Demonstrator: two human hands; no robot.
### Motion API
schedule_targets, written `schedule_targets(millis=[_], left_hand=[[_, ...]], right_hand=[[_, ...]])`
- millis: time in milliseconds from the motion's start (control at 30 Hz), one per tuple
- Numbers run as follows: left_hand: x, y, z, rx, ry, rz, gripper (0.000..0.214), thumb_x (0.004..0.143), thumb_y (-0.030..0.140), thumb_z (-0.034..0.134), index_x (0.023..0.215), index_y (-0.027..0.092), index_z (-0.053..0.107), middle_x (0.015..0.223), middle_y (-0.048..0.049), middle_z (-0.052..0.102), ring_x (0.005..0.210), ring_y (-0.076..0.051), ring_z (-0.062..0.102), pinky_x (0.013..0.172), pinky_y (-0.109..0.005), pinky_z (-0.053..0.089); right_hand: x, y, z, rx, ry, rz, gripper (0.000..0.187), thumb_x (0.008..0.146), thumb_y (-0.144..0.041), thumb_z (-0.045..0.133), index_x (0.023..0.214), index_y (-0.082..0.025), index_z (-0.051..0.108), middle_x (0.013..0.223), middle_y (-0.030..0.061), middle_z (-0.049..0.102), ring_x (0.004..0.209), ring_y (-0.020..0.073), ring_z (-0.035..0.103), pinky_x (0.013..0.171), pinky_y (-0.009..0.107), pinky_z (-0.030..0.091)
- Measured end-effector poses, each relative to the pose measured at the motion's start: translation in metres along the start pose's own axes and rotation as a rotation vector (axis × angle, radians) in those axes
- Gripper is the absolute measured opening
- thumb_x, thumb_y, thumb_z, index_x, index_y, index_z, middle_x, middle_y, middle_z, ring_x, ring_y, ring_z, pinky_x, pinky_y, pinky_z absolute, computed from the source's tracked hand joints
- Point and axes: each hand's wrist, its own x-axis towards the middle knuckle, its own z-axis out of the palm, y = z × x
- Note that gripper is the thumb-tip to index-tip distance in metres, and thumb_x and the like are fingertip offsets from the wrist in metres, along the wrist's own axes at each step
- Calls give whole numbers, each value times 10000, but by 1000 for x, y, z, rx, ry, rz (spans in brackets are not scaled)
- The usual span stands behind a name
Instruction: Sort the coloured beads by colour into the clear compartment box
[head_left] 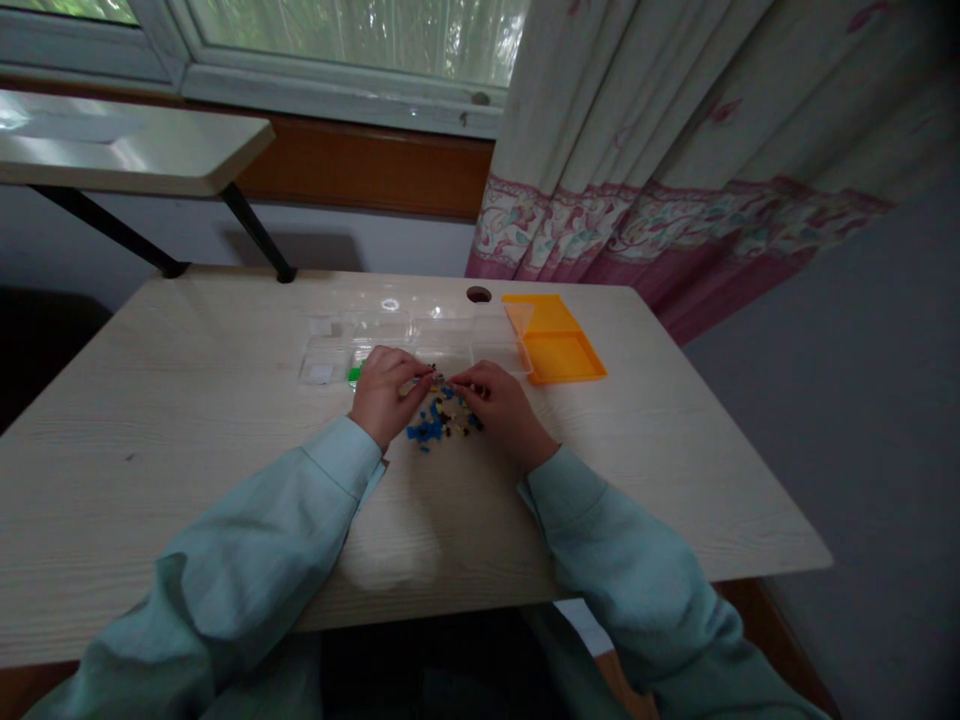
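My left hand [388,392] is closed in a pinch, with its thumb and index fingertips over the far side of a pile of small blocks [427,428]. Facing it, my right hand [501,405] pinches too, its fingertips close to those of the left. Whatever tiny pieces the fingers grip are too small to make out. Blue, yellow and dark pieces make up the pile on the table between both hands. Just behind the hands lies a clear plastic case [439,330] with compartments. A green piece [355,374] shows beside my left hand, partly covered by it.
An orange tray [568,357] lies open at the right end of the clear case. The wooden table [637,470] has a round cable hole [478,294] near its back edge. A raised shelf [150,150] on black legs stands at the back left. A curtain [600,180] hangs behind.
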Motion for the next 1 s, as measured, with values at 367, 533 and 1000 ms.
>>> schedule_targets(millis=[367, 533, 1000], left_hand=[[-1, -2, 0, 83, 61, -118, 214, 865, 401, 564, 867, 217, 673, 829, -36, 590, 883, -197, 477, 815, -363, 387], [-2, -4, 2, 75, 81, -140, 206, 851, 408, 583, 862, 229, 683, 831, -37, 584, 879, -201, 477, 814, -380, 384], [-4, -9, 4, 113, 56, -168, 212, 867, 371, 561, 964, 255, 709, 841, -50, 571, 888, -212, 469, 805, -383, 381]], right_hand=[[-5, 5, 9, -396, -104, -194, 131, 847, -277, 611, 903, -207, 707, 877, 55, 621, 827, 183, 500, 748, 311, 354], [-4, 5, 10, -395, -108, -178, 125, 849, -264, 607, 881, -206, 714, 861, 61, 618, 822, 184, 499, 756, 314, 356], [-1, 9, 6, -235, 46, -94, 106, 823, -213, 628, 862, -193, 725, 849, 58, 630, 848, 182, 539, 781, 304, 398]])
